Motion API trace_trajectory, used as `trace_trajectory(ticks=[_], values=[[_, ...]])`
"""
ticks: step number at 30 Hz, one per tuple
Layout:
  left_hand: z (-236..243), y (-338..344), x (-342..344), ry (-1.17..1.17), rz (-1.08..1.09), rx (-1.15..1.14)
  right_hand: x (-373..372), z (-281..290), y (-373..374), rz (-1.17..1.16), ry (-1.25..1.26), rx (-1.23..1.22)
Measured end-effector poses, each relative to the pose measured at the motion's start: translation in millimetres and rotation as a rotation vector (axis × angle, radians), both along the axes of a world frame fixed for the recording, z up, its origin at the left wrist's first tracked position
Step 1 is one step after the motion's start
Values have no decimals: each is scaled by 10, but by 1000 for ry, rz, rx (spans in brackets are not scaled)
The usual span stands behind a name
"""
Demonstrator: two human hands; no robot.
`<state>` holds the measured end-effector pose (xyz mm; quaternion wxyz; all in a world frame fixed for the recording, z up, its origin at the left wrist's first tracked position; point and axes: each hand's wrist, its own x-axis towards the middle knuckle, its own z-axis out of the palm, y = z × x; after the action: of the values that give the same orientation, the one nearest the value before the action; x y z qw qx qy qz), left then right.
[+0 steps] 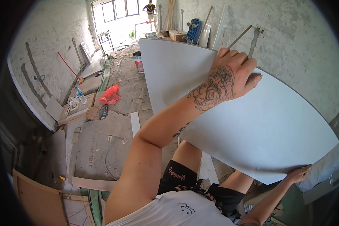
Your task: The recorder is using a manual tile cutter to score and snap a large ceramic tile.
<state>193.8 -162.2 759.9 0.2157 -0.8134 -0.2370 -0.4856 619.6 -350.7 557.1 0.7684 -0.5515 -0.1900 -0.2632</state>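
Observation:
A large, glossy white panel stands tilted in front of me, filling much of the right side. My left hand grips its upper edge, with the fingers curled over the top and the thumb on the near face. At the panel's lower right edge, my right hand holds on near the corner; some of its fingers are hidden. Below the panel my bare knees and black shorts show.
A red-and-white bucket stands behind the panel's left edge. A red plastic bag, a water bottle and board scraps litter the left floor. Along the right wall are a blue rack-like object and leaning strips. Another person stands far off by the window.

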Motion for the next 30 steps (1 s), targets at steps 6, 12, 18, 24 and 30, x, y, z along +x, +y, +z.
trace_trajectory(ticks=[6, 12, 18, 24, 30], values=[[-76, 49, -19, -72, -170, 154, 14, -43, -97, -11, -15, -40], [-59, 110, -69, -75, -178, 117, -92, 0, -59, 20, 10, 3], [-41, 79, -83, -146, -266, 223, -51, -9, 14, 1, -31, 29], [-67, 131, -124, -171, -285, 210, 14, -63, 80, 52, -7, 41], [-66, 153, -156, -168, -292, 239, -132, 5, 93, 93, 61, -3]])
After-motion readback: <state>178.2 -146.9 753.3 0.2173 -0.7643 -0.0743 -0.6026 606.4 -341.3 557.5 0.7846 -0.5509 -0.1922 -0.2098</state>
